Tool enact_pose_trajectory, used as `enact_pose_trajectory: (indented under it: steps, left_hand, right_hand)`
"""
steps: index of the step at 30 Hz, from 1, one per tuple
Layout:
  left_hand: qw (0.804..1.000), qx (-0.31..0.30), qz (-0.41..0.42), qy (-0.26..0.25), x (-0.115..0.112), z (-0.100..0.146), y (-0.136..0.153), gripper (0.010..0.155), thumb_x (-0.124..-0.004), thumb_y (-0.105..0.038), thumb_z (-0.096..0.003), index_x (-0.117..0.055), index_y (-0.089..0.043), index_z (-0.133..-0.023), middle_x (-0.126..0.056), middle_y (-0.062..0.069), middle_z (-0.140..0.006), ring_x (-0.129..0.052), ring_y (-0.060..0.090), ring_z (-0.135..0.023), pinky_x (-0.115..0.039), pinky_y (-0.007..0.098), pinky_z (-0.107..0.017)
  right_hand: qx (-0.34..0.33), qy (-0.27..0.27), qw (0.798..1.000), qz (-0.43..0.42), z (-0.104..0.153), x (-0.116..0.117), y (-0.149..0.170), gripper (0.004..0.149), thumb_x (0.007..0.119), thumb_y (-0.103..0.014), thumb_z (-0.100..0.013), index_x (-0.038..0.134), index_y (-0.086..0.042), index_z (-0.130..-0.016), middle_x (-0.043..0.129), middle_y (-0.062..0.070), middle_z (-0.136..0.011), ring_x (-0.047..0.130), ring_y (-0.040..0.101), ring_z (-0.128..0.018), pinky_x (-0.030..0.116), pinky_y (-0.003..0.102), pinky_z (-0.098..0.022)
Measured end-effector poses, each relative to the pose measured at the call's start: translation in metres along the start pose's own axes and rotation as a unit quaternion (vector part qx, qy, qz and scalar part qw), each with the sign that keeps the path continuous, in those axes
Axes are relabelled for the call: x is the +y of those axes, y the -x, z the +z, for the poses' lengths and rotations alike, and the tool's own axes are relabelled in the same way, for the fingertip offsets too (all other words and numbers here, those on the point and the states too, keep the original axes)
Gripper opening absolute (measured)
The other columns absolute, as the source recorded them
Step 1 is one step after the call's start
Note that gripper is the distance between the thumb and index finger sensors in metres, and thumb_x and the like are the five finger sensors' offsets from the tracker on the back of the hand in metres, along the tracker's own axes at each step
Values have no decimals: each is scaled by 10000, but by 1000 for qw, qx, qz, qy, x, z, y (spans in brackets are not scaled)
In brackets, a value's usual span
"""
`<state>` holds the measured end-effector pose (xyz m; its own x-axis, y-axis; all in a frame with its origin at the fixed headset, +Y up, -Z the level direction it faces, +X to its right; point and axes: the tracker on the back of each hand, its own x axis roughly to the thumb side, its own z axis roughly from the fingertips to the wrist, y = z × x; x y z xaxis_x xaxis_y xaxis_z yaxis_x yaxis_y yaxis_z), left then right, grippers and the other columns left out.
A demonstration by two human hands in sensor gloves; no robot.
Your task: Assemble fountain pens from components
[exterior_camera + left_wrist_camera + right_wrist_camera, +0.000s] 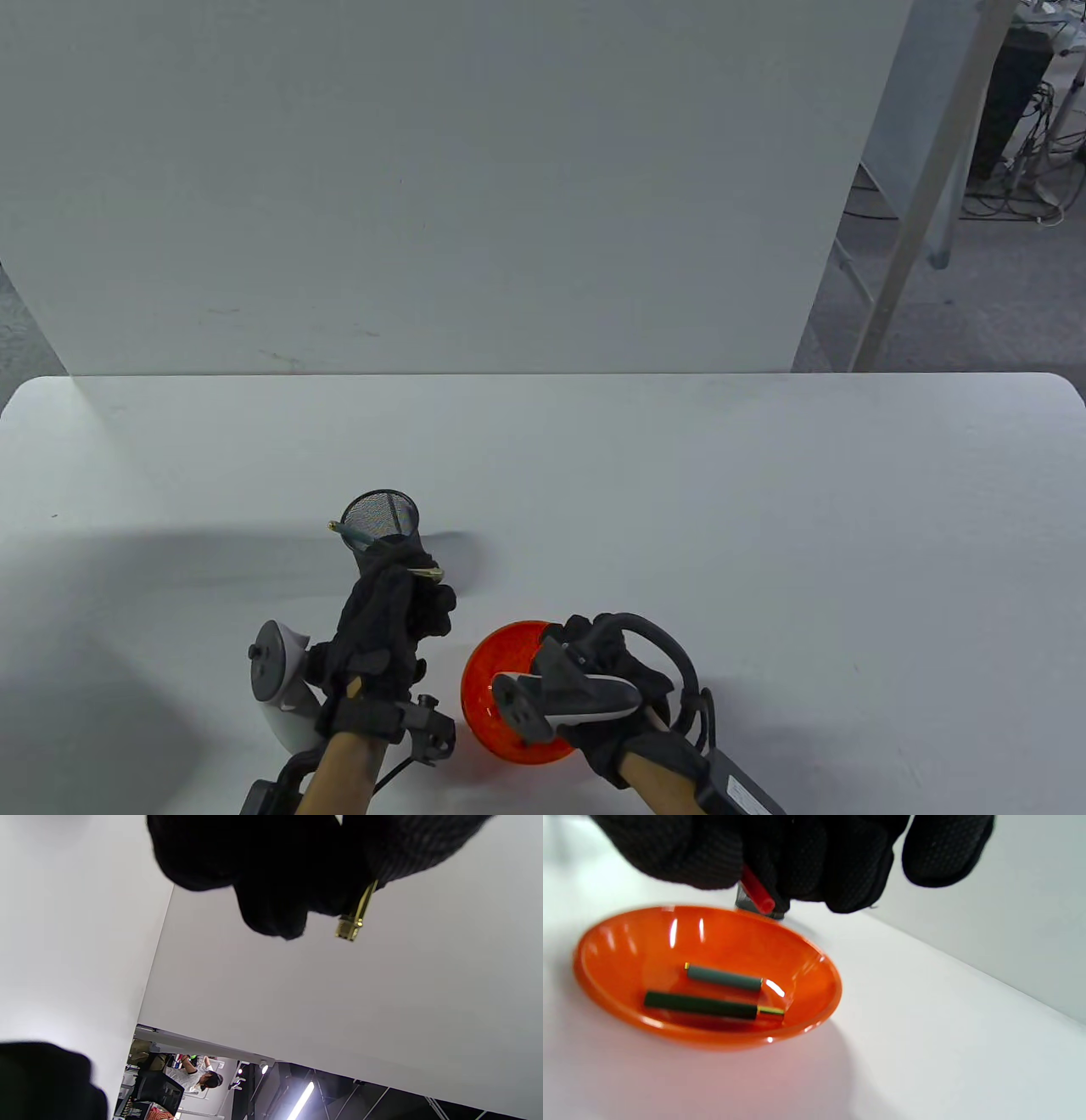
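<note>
Starting at the left of the table view, my left hand (386, 624) is closed around a pen part with gold trim (424, 573), its fingers curled just in front of the black mesh pen cup (382, 519). A dark green pen with a gold tip (348, 532) leans out over the cup's left rim. In the left wrist view I see the gold end of the held part (354, 914) sticking out below my gloved fingers (271, 870), with only the white table and white backboard behind it; what kind of component it is I cannot tell.

Moving right, the orange bowl (496, 679) sits near the table's front edge, just beside my left hand and apart from the cup. My right hand (598, 679) hovers over the bowl's right side, partly covering it. In the right wrist view its fingers (814, 853) pinch a small red tube (757, 893) above the bowl's far rim (814, 946). Two dark green pen pieces lie side by side in the bottom of the bowl: a shorter one (724, 978) behind, a longer one with a gold band at its right end (706, 1005) in front.
</note>
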<state>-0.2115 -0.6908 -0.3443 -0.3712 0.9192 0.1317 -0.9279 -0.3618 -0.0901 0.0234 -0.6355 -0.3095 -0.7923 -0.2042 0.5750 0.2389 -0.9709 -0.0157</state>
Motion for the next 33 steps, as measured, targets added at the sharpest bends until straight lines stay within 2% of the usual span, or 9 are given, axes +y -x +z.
enact_pose_trajectory:
  steps: [3, 8, 11, 14, 17, 23, 26, 30, 33]
  left_hand:
    - [1000, 6, -18, 15, -5, 0, 2, 394, -691, -505, -574, -755, -440, -957, -889, -7, -922, -1023, 153, -680, -861, 375, -492]
    - [999, 12, -35, 29, -12, 2, 6, 400, -676, -488, -579, -730, -423, -971, -910, 6, -911, -1049, 146, -665, -881, 367, -474]
    - [998, 24, -31, 44, -16, 1, 10, 405, -666, -481, -585, -712, -415, -982, -905, 16, -917, -1052, 145, -681, -886, 366, -481]
    - [998, 39, -19, 51, -17, 1, 15, 410, -663, -467, -589, -704, -388, -988, -904, 29, -916, -1053, 145, -708, -899, 360, -499]
    - [997, 49, -7, 63, -19, 1, 18, 408, -673, -454, -590, -707, -376, -989, -897, 43, -925, -1051, 153, -728, -905, 362, -515]
    - [993, 75, 37, 89, -25, 2, 25, 391, -718, -467, -584, -760, -413, -968, -912, 43, -922, -1061, 156, -723, -910, 368, -508]
    - [988, 94, 75, 96, -29, 5, 30, 393, -712, -464, -588, -752, -402, -973, -914, 43, -919, -1060, 153, -721, -907, 368, -506]
    - [986, 103, 83, 100, -30, 6, 32, 416, -675, -441, -594, -704, -332, -994, -902, 49, -922, -1054, 153, -730, -908, 366, -522]
    - [985, 108, 77, 113, -31, 4, 35, 419, -669, -437, -595, -694, -325, -998, -895, 51, -927, -1051, 153, -741, -909, 364, -534]
  right_hand:
    - [28, 57, 991, -114, 8, 6, 15, 408, 599, -381, -569, 740, -191, -900, 764, 131, -886, 883, 310, -730, 756, 578, -566]
    - [39, 125, 936, -326, 19, 28, 39, 403, 590, -368, -573, 720, -167, -897, 815, 146, -801, 969, 246, -549, 820, 529, -476]
    - [57, 193, 922, -332, 28, 31, 48, 404, 597, -384, -571, 732, -180, -893, 834, 126, -767, 960, 205, -493, 825, 518, -476]
    - [50, 231, 899, -369, 31, 32, 51, 422, 587, -384, -572, 726, -167, -907, 833, 115, -741, 942, 190, -456, 822, 518, -474]
    - [38, 254, 887, -382, 32, 33, 49, 449, 560, -380, -579, 703, -139, -929, 828, 95, -714, 926, 172, -422, 824, 506, -466]
    - [8, 266, 883, -386, 30, 37, 41, 473, 542, -368, -595, 652, -123, -985, 842, 14, -601, 918, 144, -352, 843, 476, -439]
    - [7, 273, 877, -396, 29, 42, 41, 467, 539, -362, -598, 640, -140, -996, 835, 15, -609, 915, 152, -372, 834, 483, -454]
    - [5, 281, 855, -437, 27, 47, 41, 460, 543, -357, -599, 638, -146, -997, 829, 27, -644, 922, 174, -422, 818, 502, -480]
    - [5, 276, 858, -433, 24, 49, 40, 459, 544, -358, -601, 637, -149, -999, 831, 27, -654, 925, 178, -432, 816, 504, -486]
